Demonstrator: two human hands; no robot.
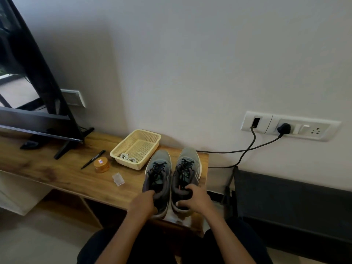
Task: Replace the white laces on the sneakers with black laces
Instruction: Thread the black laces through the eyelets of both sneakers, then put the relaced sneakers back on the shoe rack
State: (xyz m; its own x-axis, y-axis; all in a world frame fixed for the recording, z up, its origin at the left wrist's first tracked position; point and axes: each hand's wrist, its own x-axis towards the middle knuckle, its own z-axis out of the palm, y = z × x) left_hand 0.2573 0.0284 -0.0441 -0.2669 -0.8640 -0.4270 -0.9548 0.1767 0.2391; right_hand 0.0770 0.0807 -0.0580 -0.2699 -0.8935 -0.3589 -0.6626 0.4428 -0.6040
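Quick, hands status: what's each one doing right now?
Left hand: grips the heel collar of the left sneaker.
Right hand: grips the heel of the right sneaker.

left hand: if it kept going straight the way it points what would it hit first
The left hand grips the left sneaker heel; pushed on, it likely meets that shoe's black laces.

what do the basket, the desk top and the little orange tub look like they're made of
Basket: likely moulded plastic, cream, matte; fine mesh of holes in walls and floor.
Desk top: wood or wood-look laminate, brown with grain streaks, slight sheen.
Orange tub: probably plastic, glossy; hard to be sure.
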